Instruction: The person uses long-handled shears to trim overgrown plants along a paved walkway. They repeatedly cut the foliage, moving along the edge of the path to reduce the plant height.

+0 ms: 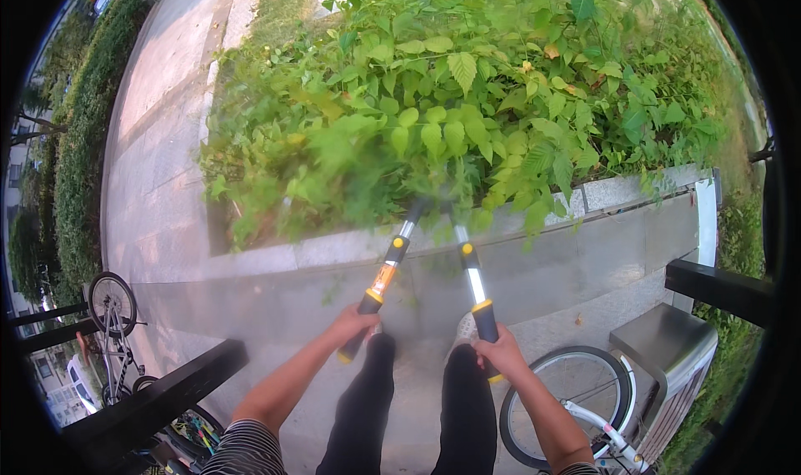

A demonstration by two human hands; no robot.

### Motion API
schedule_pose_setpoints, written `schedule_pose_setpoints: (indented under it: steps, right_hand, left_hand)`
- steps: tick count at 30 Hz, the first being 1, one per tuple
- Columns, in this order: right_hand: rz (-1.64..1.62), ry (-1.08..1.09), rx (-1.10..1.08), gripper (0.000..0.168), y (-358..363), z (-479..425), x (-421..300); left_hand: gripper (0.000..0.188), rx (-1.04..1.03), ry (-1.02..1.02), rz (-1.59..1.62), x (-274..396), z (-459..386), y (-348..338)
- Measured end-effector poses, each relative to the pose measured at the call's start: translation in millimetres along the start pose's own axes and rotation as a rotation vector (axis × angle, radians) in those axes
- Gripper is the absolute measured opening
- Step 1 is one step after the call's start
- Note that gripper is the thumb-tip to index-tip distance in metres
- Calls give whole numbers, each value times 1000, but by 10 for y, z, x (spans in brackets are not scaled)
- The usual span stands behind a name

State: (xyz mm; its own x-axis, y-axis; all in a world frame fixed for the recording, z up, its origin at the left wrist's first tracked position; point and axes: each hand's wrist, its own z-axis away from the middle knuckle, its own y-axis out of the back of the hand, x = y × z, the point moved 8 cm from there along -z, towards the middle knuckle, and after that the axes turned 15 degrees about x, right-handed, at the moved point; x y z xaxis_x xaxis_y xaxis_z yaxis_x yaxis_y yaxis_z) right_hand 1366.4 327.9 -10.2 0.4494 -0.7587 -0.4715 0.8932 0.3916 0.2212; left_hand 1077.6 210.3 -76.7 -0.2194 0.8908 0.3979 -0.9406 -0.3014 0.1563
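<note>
A pair of telescopic hedge shears (468,248) reaches forward from my body into a bed of leafy green plants (438,112). My left hand (355,322) is wrapped around the left black-and-yellow grip, and my right hand (500,351) around the right one. Both handles have silver tubes with yellow buttons, and the left tube bears an orange label. The handles stand a little apart and converge toward the foliage. Leaves and blur hide the blades, so their position cannot be told.
A stone planter curb (350,245) edges the plants. Close on my right are a white bicycle's wheel (566,406) and a bench (664,343). Dark beams (156,406) cross at the left, near another bicycle (112,325). Paving (169,156) runs beside a hedge (81,162).
</note>
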Motion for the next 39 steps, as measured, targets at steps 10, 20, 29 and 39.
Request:
schedule_pose_setpoints:
  steps: [10, 20, 29, 39]
  right_hand:
    - [81, 173, -90, 31, 224, -579, -692]
    - [671, 52, -261, 32, 1615, -539, 90]
    - [345, 248, -315, 36, 33, -1127, -371]
    - [74, 276, -382, 24, -1662, -1343, -755]
  left_hand:
    - [25, 100, -235, -183, 798, -386, 806]
    - [24, -81, -126, -813, -186, -203, 1868]
    - [23, 221, -273, -70, -550, -403, 1150]
    - [20, 266, -427, 198, 239, -1152, 838]
